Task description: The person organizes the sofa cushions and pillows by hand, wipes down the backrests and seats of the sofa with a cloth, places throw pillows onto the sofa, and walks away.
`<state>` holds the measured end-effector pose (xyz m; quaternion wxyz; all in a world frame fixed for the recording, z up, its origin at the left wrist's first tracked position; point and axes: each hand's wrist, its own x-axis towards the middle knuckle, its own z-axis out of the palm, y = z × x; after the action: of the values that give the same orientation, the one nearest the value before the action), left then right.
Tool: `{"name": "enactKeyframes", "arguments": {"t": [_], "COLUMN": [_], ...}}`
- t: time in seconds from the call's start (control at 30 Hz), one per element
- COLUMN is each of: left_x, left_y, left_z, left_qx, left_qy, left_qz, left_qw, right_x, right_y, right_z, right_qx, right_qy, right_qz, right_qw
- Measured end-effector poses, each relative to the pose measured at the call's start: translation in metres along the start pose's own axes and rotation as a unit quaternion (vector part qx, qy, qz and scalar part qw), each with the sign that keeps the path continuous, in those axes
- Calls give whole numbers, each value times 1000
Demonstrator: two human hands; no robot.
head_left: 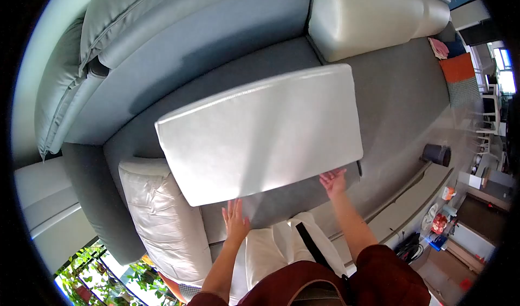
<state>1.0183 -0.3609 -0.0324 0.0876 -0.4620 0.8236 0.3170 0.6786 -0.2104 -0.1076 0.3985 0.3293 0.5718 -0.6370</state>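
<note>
Head view shows a smooth, rectangular cushion (260,135).

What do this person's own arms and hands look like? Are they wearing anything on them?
The left hand and right hand are bare, without gloves. Both forearms are bare too, with no watch or markings visible; a dark red sleeve ends near the right elbow.

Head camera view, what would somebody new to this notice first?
Probably the big pale cushion in the middle of the view, lying over the gray sofa seat, with the left hand and right hand at its near edge. Next, likely the bright orange patch on a pillow at the upper right, and the green plants at the lower left.
</note>
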Motion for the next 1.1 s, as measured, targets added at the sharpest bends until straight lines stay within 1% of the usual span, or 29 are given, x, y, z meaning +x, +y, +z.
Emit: {"name": "enactKeyframes", "arguments": {"t": [0.03, 0.07, 0.1, 0.13, 0.17, 0.2, 0.23, 0.27, 0.3, 0.33, 0.37, 0.4, 0.47, 0.53, 0.57, 0.6, 0.67, 0.7, 0.73, 0.77, 0.8, 0.83, 0.9, 0.97, 1.03, 1.07, 1.1], "left_x": [-1, -3, -4, -7, -8, -7, -1, 6, 12, 19, 27, 39, 59, 63, 67, 66, 58, 54, 50, 47, 49, 52, 60, 78, 106, 120, 135], "left_y": [-11, -23, -42, -68, -85, -87, -81, -79, -85, -91, -95, -92, -85, -83, -82, -78, -70, -74, -82, -85, -70, -63, -59, -69, -62, -64, -63], "left_z": [-1, -4, 3, 19, 27, 17, -1, -16, -25, -33, -39, -47, -61, -61, -61, -66, -81, -87, -95, -103, -124, -140, -171, -207, -243, -259, -272], "left_qx": [-149, -270, -269, -457, -614, -612, -705, -778, -776, -779, -781, -780, -806, -811, -816, -816, -819, -819, -807, -793, -776, -776, -700, -617, -545, -458, -364], "left_qy": [-33, -105, -107, -30, 51, 49, 140, 228, 230, 216, 200, 201, 226, 233, 239, 238, 174, 174, 159, 145, 167, 166, 279, 290, 341, 324, 302], "left_qz": [-28, -136, -139, -267, -377, -379, -380, -370, -373, -334, -295, -297, -248, -251, -252, -252, -235, -234, -229, -224, -246, -245, -218, -193, -144, -98, -51], "left_qw": [988, 947, 947, 848, 692, 692, 582, 454, 454, 484, 514, 513, 487, 474, 463, 463, 493, 494, 521, 548, 556, 557, 620, 706, 752, 822, 879], "right_x": [6, 12, 16, 20, 24, 27, 20, 3, -4, 1, 9, 13, 18, 18, 17, 16, 8, -1, -15, -33, -48, -59, -75, -75, -95, -93, -83], "right_y": [-12, -23, -33, -43, -52, -58, -67, -82, -92, -98, -106, -111, -114, -116, -115, -114, -121, -128, -136, -149, -161, -171, -191, -215, -231, -239, -248], "right_z": [1, 1, -1, -7, -14, -16, -9, 5, 17, 20, 20, 21, 29, 30, 29, 29, 31, 33, 43, 63, 83, 99, 126, 151, 201, 224, 245], "right_qx": [-2, 24, 50, 49, 78, 107, 106, 92, 77, 75, 47, 20, 38, 55, 67, 79, 79, 76, 77, 51, 26, 27, -134, -214, -358, -340, -322], "right_qy": [0, 29, 59, 62, 50, 37, 39, 47, 54, 55, 6, -43, -43, -44, -67, -89, -92, -96, -96, -85, -75, -75, -87, -122, -117, -162, -207], "right_qz": [1, -20, -41, -38, -56, -74, -72, -86, -100, -97, -90, -84, -81, -82, -94, -104, -114, -124, -125, -160, -196, -198, -325, -374, -443, -473, -501], "right_qw": [1000, 999, 996, 996, 994, 991, 991, 991, 990, 991, 995, 995, 995, 994, 991, 987, 986, 985, 984, 982, 977, 977, 932, 894, 813, 796, 776]}}
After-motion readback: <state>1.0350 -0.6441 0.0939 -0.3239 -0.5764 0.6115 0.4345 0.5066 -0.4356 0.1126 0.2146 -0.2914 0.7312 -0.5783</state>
